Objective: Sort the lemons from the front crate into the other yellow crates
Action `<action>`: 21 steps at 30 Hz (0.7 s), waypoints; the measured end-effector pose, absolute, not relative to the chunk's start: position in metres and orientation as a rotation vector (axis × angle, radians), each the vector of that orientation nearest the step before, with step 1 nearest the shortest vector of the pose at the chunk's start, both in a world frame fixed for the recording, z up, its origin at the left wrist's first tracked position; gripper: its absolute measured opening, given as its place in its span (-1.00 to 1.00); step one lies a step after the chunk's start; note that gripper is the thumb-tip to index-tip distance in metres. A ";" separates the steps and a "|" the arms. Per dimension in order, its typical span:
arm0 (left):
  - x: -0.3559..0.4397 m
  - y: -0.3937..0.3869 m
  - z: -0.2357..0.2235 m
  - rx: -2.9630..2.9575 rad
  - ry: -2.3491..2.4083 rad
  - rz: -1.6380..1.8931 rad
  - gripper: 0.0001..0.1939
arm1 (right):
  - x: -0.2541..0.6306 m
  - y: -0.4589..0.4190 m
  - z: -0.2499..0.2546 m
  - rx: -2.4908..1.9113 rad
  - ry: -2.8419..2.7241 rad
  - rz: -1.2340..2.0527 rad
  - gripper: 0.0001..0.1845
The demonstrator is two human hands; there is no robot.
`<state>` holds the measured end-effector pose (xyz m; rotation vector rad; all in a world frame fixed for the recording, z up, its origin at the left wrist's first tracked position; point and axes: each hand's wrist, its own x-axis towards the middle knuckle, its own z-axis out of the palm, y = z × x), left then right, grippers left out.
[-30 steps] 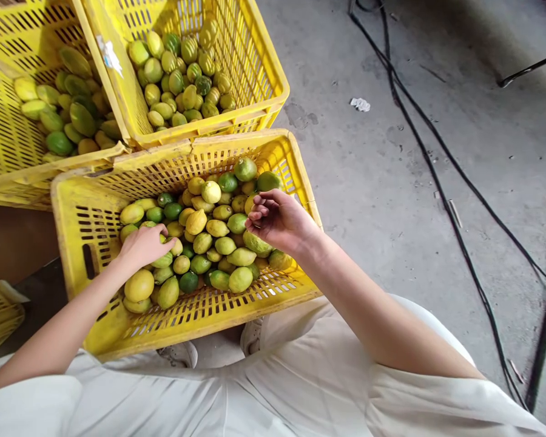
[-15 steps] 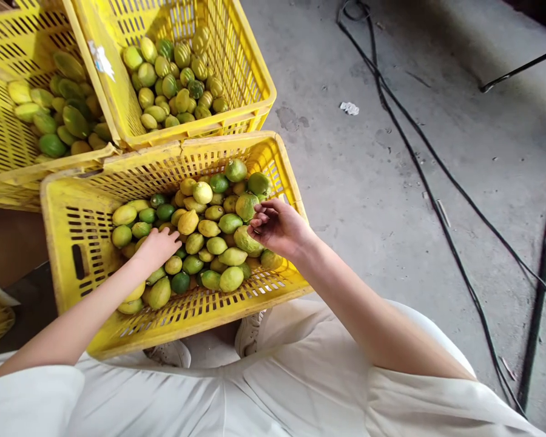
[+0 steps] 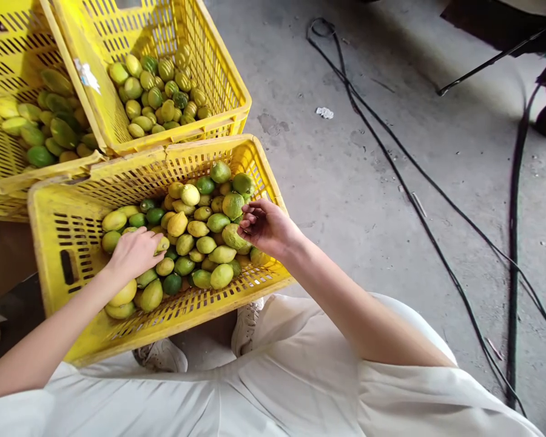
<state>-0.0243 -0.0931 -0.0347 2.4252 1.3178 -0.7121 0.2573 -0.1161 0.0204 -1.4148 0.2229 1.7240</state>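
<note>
— Left hand (image 3: 137, 250) first: I have its fingers and thumb closed round a small yellow-green oval fruit (image 3: 162, 244), over the left part of the near yellow slatted plastic crate (image 3: 48, 261).

— And the right hand (image 3: 266, 227)?

— Hanging over that crate's right end, fingers loosely curled and apart from the thumb. I see nothing in it.

— How far along are we?

— Mid-work, I'd judge. One fruit is in my grasp; a loose heap of yellow and green oval fruit (image 3: 204, 244) lies mixed around it. The yellow slatted back crate (image 3: 218, 73) and the far-left yellow slatted crate (image 3: 27, 177) hold fruit too, but I can't tell if either load is finished.

— Edges to mind?

— The near crate's back rim runs close against those two; touching or not, I can't say. Its front rim is near the white laced shoes (image 3: 161, 355). Inside, there's bare room by the left wall. Past the right rim I've open grey concrete floor (image 3: 346, 200), with long black cables (image 3: 513, 243) well apart.
</note>
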 end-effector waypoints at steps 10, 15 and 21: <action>-0.011 -0.119 0.049 1.330 1.525 0.449 -0.48 | 0.201 -0.133 0.029 -1.068 -1.325 1.846 -0.40; -0.025 -0.123 0.040 0.955 1.450 0.582 -0.66 | 0.179 -0.134 0.020 -1.109 -1.213 1.783 -0.57; -0.041 -0.114 0.048 0.360 1.333 0.665 -0.73 | 0.171 -0.122 0.023 -1.211 -0.860 1.852 -0.62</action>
